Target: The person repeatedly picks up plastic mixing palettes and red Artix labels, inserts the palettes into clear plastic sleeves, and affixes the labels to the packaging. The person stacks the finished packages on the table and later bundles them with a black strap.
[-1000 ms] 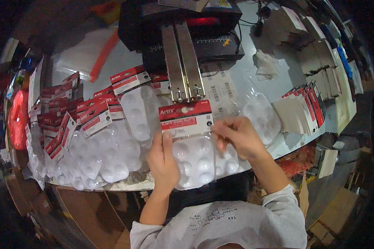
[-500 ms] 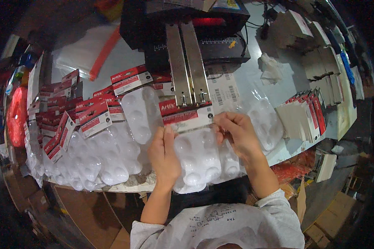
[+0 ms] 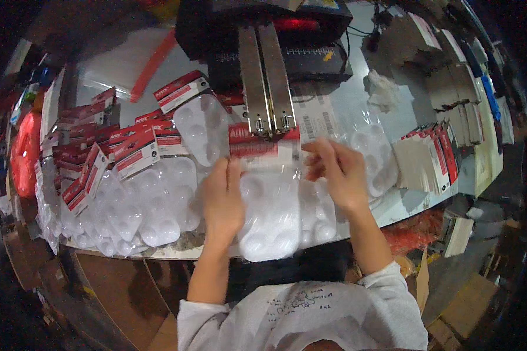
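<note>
A white plastic paint palette (image 3: pixel 269 225) in a clear bag lies in front of me, with a red and white header card (image 3: pixel 266 149) at its top. The card's upper part sits under the ends of two metal bars (image 3: pixel 264 82) on a black machine. My left hand (image 3: pixel 223 199) pinches the left edge of the bag just below the card. My right hand (image 3: pixel 342 175) is beside the card's right edge, fingers bent and apart, with nothing visible in them. Another bagged palette (image 3: pixel 317 216) lies partly beneath, to the right.
Bagged palettes with header cards (image 3: pixel 137 158) are heaped on the left. Clear bags (image 3: pixel 114 64) lie behind them. At right are a single palette (image 3: pixel 370 158), a stack of folded cards (image 3: pixel 424 161), more card stacks (image 3: pixel 459 88) and crumpled plastic (image 3: pixel 382 92).
The bagged palette and its card have moved away from me, farther under the bars. My left hand went with it; my right hand has come off the card's right edge.
</note>
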{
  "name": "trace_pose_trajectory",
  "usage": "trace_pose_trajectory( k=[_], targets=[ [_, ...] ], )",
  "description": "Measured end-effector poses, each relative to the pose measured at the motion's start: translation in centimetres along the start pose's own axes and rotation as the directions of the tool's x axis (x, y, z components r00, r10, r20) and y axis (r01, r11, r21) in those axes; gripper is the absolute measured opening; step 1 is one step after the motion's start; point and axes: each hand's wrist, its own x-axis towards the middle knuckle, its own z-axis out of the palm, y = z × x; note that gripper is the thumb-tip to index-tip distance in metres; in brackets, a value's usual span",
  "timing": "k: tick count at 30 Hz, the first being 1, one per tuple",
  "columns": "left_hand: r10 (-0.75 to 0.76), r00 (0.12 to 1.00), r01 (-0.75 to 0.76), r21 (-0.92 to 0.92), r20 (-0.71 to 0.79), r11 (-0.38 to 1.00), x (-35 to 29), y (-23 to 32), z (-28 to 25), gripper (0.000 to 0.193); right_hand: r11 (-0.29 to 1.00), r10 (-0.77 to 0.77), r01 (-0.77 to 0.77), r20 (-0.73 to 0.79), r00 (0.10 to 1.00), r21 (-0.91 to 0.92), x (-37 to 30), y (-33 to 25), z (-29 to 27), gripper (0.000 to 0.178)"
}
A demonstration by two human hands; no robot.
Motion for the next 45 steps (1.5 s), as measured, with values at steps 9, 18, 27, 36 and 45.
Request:
trace_pose_trajectory(
  k=[9,18,27,36,45],
  targets=[
    [0.478,0.762,-0.118,0.632,-0.437,0.766,2.2,2.1,-12.0,0.032,0.374,-0.424,0.446,0.278,0.862,-0.813,-6.1,-0.1,3.7,0.05],
    [0.502,0.85,-0.467,0.665,0.158,0.582,-2.3,-1.8,-2.7,0.037,0.509,-0.314,0.413,0.284,0.906,-0.755,-3.6,1.5,5.4,0.05],
    [0.344,0.938,-0.331,0.438,0.052,0.836,-6.3,-0.5,0.7,0.029,0.552,-0.321,0.287,0.119,0.94,-0.783,-2.5,2.0,2.6,0.048],
    [-0.004,0.999,0.006,0.045,-0.049,0.999,-6.1,-0.5,3.9,0.054,0.603,-0.391,0.444,0.24,0.889,-0.662,-4.1,3.0,0.9,0.055],
    [0.055,0.995,-0.048,-0.086,0.081,0.995,-9.9,0.5,-1.2,0.035,0.697,-0.418,0.533,0.332,0.846,-0.48,-5.2,4.0,-0.6,0.064]
  ],
)
